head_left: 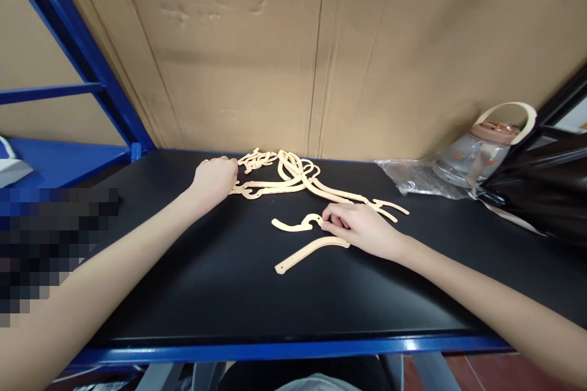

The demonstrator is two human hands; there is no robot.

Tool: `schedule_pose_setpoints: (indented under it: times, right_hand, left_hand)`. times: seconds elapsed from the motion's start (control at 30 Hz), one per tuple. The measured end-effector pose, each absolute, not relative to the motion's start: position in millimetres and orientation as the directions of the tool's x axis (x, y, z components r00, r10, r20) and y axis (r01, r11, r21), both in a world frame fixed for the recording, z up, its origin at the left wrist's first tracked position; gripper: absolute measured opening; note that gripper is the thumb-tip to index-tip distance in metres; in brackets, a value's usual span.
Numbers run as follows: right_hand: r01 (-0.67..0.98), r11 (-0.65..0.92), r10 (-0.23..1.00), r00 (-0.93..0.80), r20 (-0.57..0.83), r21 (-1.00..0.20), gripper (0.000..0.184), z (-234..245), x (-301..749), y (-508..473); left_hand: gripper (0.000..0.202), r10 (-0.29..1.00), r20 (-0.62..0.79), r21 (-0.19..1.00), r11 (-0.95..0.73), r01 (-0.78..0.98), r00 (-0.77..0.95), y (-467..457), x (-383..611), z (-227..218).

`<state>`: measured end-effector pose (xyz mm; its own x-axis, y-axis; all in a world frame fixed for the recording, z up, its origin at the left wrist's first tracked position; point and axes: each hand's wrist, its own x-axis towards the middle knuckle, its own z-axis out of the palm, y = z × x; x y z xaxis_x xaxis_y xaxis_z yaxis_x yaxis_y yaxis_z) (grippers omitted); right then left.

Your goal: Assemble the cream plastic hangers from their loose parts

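My right hand (364, 229) pinches the end of a cream curved hanger piece (293, 226), which has a hook-like notch. Just below it, a longer curved hanger arm (305, 252) lies on the black tabletop, its right end reaching under the hand. My left hand (214, 180) is closed at the left edge of the pile; its fingertips are turned away, so what they hold is hidden. Beside it are a heap of small cream hook parts (257, 160) and several long hanger arms (282, 186) lying crossed. More arm ends (389, 208) stick out behind my right hand.
A clear plastic bag (408, 176) lies at the back right, next to a clear bottle (477, 153) with a handle. A dark bag (545, 189) sits at the right edge. Cardboard (247, 61) stands behind; a blue frame (82, 43) rises at left.
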<state>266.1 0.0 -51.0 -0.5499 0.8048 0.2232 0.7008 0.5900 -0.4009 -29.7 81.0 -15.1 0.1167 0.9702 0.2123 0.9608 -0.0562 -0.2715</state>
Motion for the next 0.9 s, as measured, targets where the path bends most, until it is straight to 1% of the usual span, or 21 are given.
schedule_pose_setpoints:
  times: [0.13,0.3,0.5,0.6,0.73,0.9]
  right_hand:
    - [0.705,0.582,0.810,-0.546,0.213,-0.406,0.020,-51,266,0]
    - [0.695,0.595,0.801,-0.556,0.223,-0.404,0.020,-52,267,1]
    - [0.696,0.603,0.796,-0.561,0.228,-0.390,0.021,-54,268,1]
    - [0.697,0.603,0.795,-0.564,0.223,-0.388,0.022,-52,268,0]
    - [0.695,0.609,0.791,-0.569,0.225,-0.383,0.023,-51,267,0]
    - [0.698,0.608,0.792,-0.569,0.221,-0.379,0.023,-51,267,0]
  left_hand:
    - [0.026,0.975,0.204,-0.234,-0.038,0.971,0.088,83,-35,-15]
    - [0.019,0.982,0.168,-0.199,-0.053,0.979,0.088,85,-43,-12]
    - [0.028,0.972,0.196,-0.220,-0.085,0.972,0.130,91,-46,-19]
    - [0.029,0.966,0.215,-0.227,-0.095,0.969,0.145,93,-45,-20]
    - [0.029,0.949,0.270,-0.224,-0.103,0.969,0.163,89,-43,-13]
    - [0.026,0.887,0.435,-0.179,-0.084,0.980,0.155,82,-39,-2]
